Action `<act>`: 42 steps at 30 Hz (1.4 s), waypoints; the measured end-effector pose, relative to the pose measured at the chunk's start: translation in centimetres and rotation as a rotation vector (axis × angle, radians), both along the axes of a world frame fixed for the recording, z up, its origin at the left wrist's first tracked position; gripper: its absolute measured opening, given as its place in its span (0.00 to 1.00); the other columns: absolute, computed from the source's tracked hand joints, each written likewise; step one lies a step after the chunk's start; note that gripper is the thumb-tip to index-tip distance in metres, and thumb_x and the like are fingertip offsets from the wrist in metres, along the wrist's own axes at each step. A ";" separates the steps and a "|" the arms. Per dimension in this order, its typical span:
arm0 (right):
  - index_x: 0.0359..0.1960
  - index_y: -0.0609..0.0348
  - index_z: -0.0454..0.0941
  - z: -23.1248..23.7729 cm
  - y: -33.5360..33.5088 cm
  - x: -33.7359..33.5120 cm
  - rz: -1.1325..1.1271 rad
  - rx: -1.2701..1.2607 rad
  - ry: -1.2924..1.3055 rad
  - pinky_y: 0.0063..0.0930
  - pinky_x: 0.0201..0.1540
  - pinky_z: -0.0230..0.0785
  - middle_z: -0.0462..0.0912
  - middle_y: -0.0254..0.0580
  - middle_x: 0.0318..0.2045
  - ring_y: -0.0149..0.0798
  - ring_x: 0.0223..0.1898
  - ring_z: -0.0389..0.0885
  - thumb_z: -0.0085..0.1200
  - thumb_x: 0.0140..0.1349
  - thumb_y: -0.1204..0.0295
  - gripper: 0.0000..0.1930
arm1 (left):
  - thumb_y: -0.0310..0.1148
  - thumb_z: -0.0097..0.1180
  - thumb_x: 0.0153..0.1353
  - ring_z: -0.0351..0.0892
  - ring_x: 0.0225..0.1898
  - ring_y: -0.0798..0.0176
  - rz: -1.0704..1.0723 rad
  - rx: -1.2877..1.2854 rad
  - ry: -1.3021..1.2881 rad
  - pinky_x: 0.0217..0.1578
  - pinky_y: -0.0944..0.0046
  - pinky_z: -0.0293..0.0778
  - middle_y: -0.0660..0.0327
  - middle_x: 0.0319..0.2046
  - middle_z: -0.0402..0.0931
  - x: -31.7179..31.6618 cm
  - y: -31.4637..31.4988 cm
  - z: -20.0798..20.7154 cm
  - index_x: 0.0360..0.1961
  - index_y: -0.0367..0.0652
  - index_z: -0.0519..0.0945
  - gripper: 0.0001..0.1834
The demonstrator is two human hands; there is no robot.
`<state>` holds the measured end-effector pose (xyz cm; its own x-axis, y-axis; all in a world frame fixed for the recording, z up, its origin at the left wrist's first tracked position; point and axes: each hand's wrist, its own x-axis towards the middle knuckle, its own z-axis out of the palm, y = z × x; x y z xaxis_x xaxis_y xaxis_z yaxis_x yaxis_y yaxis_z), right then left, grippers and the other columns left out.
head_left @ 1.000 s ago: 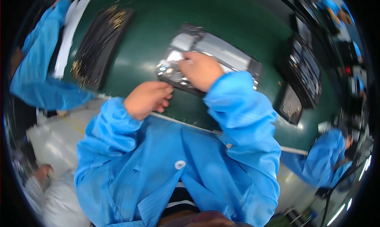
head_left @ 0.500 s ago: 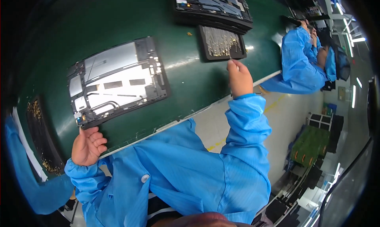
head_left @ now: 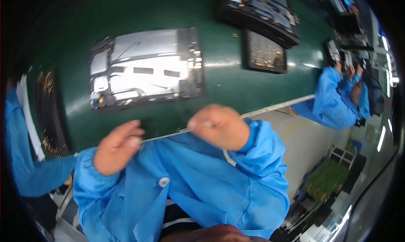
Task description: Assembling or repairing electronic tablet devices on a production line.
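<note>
Device (head_left: 147, 79) near right hand (head_left: 222, 126); any print blurred.

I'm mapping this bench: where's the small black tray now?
In the head view, the small black tray sits right of centre on the green table, in front of the dark panel stack.
</note>
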<state>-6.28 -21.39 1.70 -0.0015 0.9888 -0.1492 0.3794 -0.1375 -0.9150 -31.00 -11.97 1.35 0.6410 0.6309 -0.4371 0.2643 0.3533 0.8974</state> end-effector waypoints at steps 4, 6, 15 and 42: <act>0.27 0.59 0.74 -0.6 2.0 -2.8 0.239 -0.252 0.484 0.22 0.26 0.64 0.74 0.35 0.22 0.27 0.24 0.71 0.48 0.53 0.64 0.10 | 0.24 0.54 0.45 0.71 0.33 0.53 -0.466 0.631 -0.179 0.34 0.62 0.69 0.52 0.30 0.70 3.8 1.3 0.8 0.36 0.36 0.72 0.13; 0.28 0.58 0.73 -1.1 2.6 -2.6 0.188 -0.686 0.727 0.18 0.22 0.61 0.73 0.33 0.20 0.24 0.22 0.68 0.48 0.53 0.62 0.12 | 0.23 0.55 0.43 0.71 0.34 0.51 -0.436 0.704 -0.167 0.35 0.61 0.68 0.51 0.30 0.70 4.3 0.7 0.3 0.34 0.36 0.73 0.13; 0.40 0.65 0.65 -0.9 4.6 -3.3 -0.715 -0.242 0.775 0.17 0.23 0.60 0.72 0.37 0.25 0.25 0.22 0.66 0.43 0.57 0.62 0.17 | 0.18 0.53 0.39 0.66 0.34 0.51 -0.063 1.276 0.174 0.37 0.59 0.64 0.55 0.29 0.70 7.5 1.8 -3.8 0.29 0.38 0.72 0.12; 0.28 0.61 0.71 -4.4 5.5 -4.2 -0.584 0.424 0.060 0.26 0.34 0.65 0.75 0.46 0.27 0.40 0.30 0.74 0.44 0.56 0.70 0.08 | 0.23 0.54 0.39 0.65 0.39 0.51 -0.116 1.288 0.265 0.41 0.58 0.61 0.59 0.30 0.71 7.8 1.9 -4.1 0.28 0.41 0.74 0.11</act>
